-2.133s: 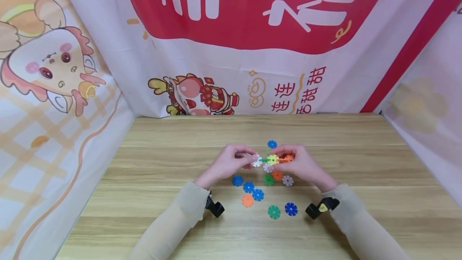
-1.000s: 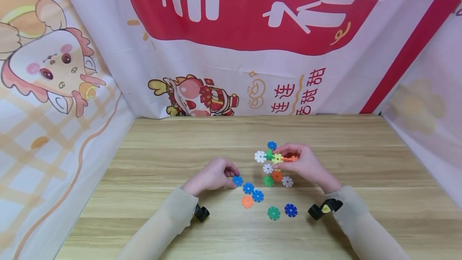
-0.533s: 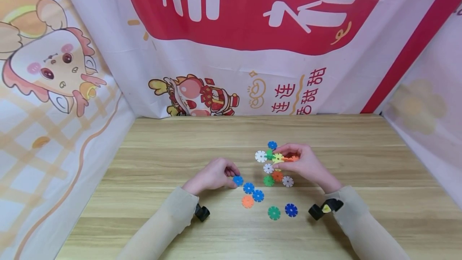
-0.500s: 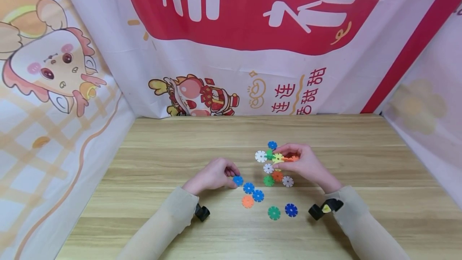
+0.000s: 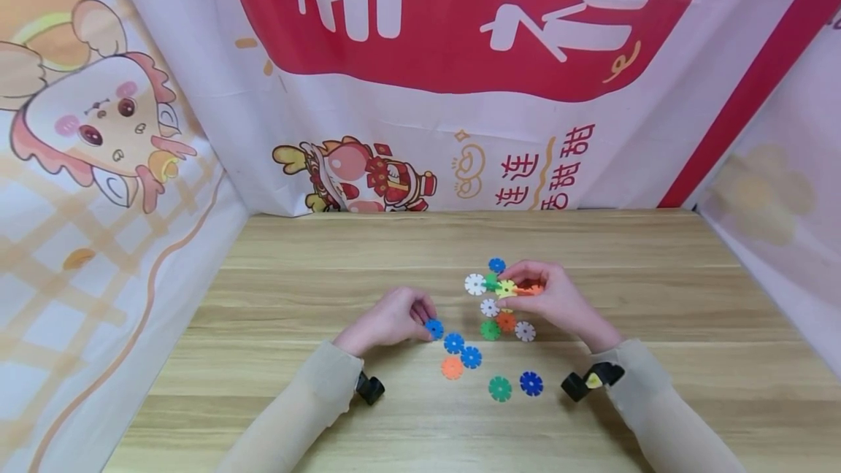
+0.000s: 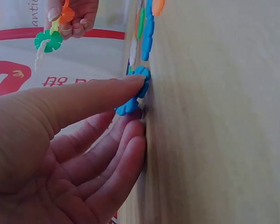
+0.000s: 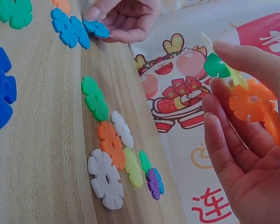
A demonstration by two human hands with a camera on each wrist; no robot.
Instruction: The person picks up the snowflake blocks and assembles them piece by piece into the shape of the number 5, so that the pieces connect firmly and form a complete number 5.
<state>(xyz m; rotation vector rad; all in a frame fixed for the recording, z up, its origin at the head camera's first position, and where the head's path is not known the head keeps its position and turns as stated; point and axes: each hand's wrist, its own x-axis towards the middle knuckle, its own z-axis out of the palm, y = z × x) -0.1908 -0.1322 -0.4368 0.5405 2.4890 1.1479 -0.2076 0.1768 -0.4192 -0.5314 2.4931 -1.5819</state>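
since it released white disc (image 5: 472, 287), left hand (image 5: 392, 317) pinches blue disc (image 5: 436, 330)

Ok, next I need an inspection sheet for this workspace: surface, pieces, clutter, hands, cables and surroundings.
Surface: wooden table, pale with visible grain.
Pieces: a chain of white, green, yellow and orange discs, held; a blue disc, also held; other discs in several colors lie on the table.
Clutter: nothing seen besides the discs.
Hands: left hand pinches the blue disc; right hand holds the chain's orange end.
Cables: nothing seen.
Surroundings: printed cloth behind and on both sides.
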